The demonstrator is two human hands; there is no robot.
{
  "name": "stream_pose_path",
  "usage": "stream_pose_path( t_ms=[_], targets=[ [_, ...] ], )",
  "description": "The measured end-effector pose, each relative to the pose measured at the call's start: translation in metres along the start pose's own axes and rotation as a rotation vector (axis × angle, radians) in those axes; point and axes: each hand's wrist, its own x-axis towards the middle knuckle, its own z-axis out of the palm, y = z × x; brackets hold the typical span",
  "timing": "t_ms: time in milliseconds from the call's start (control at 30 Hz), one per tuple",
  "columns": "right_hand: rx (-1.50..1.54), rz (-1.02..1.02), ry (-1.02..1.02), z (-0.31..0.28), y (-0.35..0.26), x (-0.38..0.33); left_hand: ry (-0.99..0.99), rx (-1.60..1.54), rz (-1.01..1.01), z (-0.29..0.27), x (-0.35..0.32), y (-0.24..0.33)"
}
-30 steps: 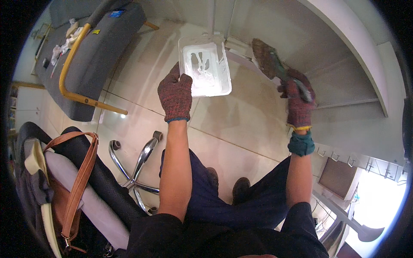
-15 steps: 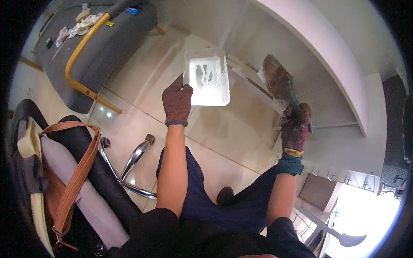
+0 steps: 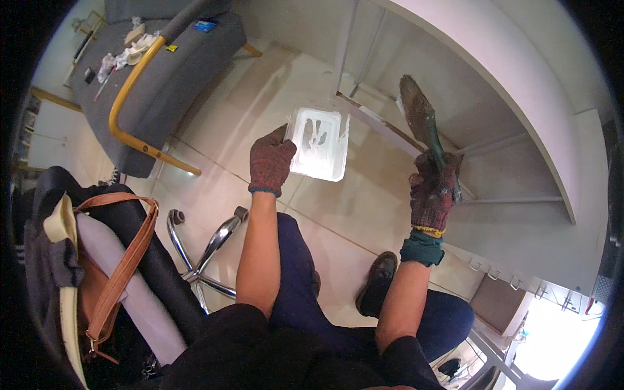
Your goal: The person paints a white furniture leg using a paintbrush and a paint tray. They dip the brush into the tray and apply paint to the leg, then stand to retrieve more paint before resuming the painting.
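Note:
My left hand (image 3: 270,161), in a dark red knitted glove, grips the left edge of a clear plastic tub (image 3: 320,170). White paint coats the inside of the tub, with bare streaks in its middle. My right hand (image 3: 432,192), in a matching stained glove with a yellow edge, is closed around the green handle of a paintbrush (image 3: 418,110). The brush's brown head points up and away, in front of the white cabinet's open lower space. Tub and brush are apart from each other.
A white cabinet (image 3: 520,97) with a curved edge stands at the right. At the left are a grey sofa (image 3: 175,78) with a wooden armrest, a chrome chair base (image 3: 211,250), and a brown strap bag (image 3: 120,279) on a black chair. Pale tiles (image 3: 338,214) cover the floor.
The tub has moved slightly down and right in view. My right hand and the brush have shifted a little left, and the brush has turned more edge-on. My legs have shifted; a shoe now shows.

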Motion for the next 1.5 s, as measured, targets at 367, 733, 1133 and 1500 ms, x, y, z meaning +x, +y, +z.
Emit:
stream_pose_path(
  t_ms=[367, 733, 1133, 1500],
  targets=[
    [-0.228, -0.126, -0.122, -0.008, 0.011, 0.033, -0.015, 0.172, -0.061, 0.001, -0.018, -0.015],
    [-0.15, -0.016, -0.275, -0.032, 0.024, 0.045, -0.008, -0.041, -0.06, -0.001, -0.022, -0.022],
    [-0.295, -0.144, -0.347, -0.025, 0.03, 0.067, 0.11, 0.063, -0.037, -0.008, -0.026, -0.02],
    [-0.249, -0.107, -0.356, -0.022, 0.04, 0.077, 0.125, -0.028, -0.074, -0.011, -0.03, -0.018]
  ],
)
